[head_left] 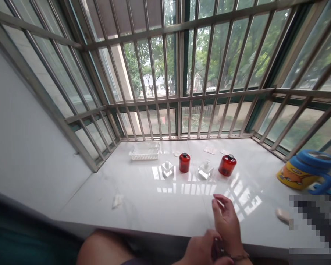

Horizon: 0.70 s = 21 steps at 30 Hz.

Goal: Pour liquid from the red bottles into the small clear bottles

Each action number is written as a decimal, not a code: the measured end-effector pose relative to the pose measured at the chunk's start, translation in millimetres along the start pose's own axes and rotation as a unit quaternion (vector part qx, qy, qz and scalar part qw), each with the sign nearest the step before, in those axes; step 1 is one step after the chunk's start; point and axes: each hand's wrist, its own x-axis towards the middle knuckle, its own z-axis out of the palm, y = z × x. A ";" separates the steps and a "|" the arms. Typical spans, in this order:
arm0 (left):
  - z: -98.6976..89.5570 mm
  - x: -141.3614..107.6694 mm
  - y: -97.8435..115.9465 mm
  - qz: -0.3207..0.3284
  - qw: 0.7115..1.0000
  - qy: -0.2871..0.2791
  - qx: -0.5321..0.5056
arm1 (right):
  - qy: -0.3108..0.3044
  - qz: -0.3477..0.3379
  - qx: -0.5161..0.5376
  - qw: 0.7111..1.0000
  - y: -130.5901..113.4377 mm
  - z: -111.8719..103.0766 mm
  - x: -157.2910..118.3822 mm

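My right hand (226, 215) reaches over the front of the white ledge, its fingers loosely bent with a gap between them and nothing held. A thin bracelet (240, 256) circles its wrist. Against the inner side of that wrist is my left hand (200, 247), fingers curled closed. Something small and dark shows between them, too hidden to name. Beyond the hands stand two red bottles with black tops, one nearer the middle (184, 163) and one farther right (227, 165). Two clear glass bottles, one at left (167, 169) and one between the red ones (205, 170), stand beside them.
A white perforated basket (145, 157) sits at the back left. At the right are a blue and yellow mug (305, 171) and a pale object (283, 216) near a blurred-out area. Crumpled paper (117, 201) lies at left. Metal bars (179, 98) enclose the window.
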 end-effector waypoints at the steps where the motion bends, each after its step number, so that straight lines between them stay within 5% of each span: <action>1: 0.7 1.0 3.9 0.000 1.000 0.005 0.015 | -0.023 0.006 0.017 1.000 -6.0 9.4 -9.0; 7: 2.0 -0.3 -2.8 0.119 0.973 0.085 0.177 | -0.031 0.026 0.040 0.998 -30.2 41.2 -6.8; 11: -7.4 -6.8 -3.4 0.091 0.974 0.088 0.186 | -0.055 0.058 0.056 0.995 -32.2 51.8 -12.7; 15: -26.9 -14.4 19.1 0.002 0.998 -0.024 0.050 | -0.118 0.052 0.051 0.990 -32.1 53.1 -20.9; 18: -45.8 -22.8 38.3 -0.013 0.980 -0.167 -0.105 | -0.137 0.062 0.065 0.987 -34.6 48.1 -18.7; 21: -64.0 -33.1 52.1 -0.045 0.962 -0.209 -0.167 | -0.149 0.133 0.155 0.968 -38.5 41.8 -10.0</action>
